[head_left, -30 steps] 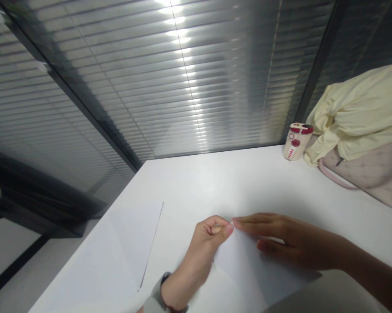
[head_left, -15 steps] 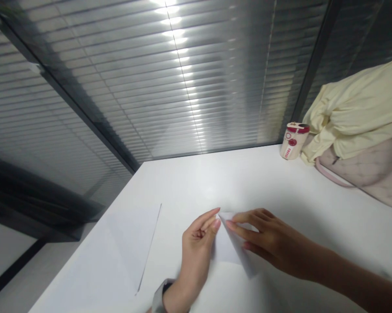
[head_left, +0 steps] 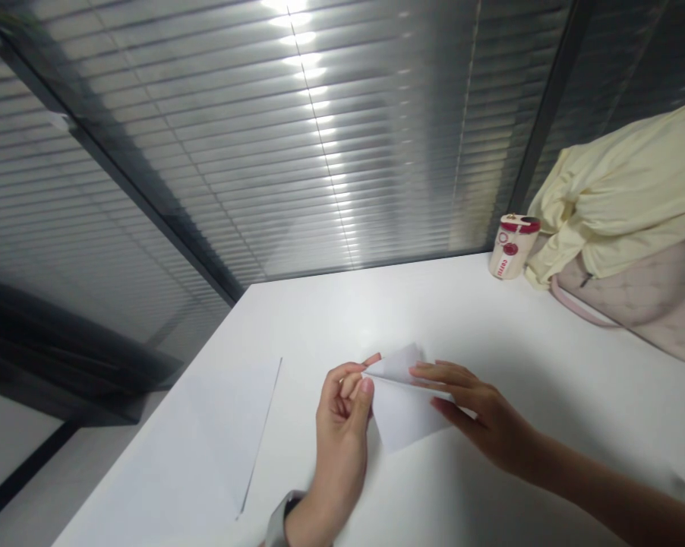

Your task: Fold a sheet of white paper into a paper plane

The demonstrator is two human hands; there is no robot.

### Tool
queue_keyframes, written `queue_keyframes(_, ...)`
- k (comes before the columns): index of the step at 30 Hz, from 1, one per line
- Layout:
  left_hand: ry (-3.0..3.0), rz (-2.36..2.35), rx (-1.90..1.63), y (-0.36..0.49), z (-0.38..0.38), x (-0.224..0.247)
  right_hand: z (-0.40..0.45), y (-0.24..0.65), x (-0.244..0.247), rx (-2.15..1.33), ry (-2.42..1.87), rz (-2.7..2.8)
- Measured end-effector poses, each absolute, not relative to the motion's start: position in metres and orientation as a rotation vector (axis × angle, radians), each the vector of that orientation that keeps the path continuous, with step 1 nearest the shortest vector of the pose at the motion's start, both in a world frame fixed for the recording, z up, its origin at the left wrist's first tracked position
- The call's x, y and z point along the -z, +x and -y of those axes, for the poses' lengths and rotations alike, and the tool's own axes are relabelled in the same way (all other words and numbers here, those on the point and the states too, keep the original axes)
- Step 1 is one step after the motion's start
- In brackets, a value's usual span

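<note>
A folded piece of white paper [head_left: 405, 418] is held above the white table, its pointed end toward the left. My left hand [head_left: 345, 418] pinches that pointed end between thumb and curled fingers. From the right, my right hand [head_left: 479, 410] grips the wider end, thumb below the raised fold and fingers above it. One upper flap of the paper sticks up behind the fold, and the lower part hangs toward the near side.
White sheets [head_left: 206, 441] lie at the left of the white table [head_left: 320, 311]. A cream and red cup [head_left: 513, 247] stands at the back right, beside a pink bag [head_left: 644, 296] with pale yellow cloth [head_left: 650, 190] over it. Blinds rise behind.
The paper has turned, its fold now running nearly level instead of steeply down to the right. Its lower part has opened into view. My left hand has shifted slightly left.
</note>
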State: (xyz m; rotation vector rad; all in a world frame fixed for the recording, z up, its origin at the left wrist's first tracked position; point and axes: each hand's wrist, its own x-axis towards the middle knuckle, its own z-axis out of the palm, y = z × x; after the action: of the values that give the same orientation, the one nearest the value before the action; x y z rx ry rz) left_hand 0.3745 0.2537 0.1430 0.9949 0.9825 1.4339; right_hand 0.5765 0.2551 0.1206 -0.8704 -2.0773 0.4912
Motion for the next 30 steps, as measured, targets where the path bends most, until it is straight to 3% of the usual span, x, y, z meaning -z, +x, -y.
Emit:
queue_keyframes(10,1.215,-1.160,-1.454,0.374,-0.253,-0.133,-0.261,0.579,-0.116,-0.551,-0.935,1.880)
queue_keyframes(22,1.214,-1.250,-1.178,0.373,-0.255,-0.143,-0.267,0.600,-0.126,-0.242,-0.785,1.980)
queue_keyframes(30,1.277,-1.283,-1.309,0.369,-0.254,-0.134,-0.276,0.599,-0.115,-0.917,-0.897,1.465)
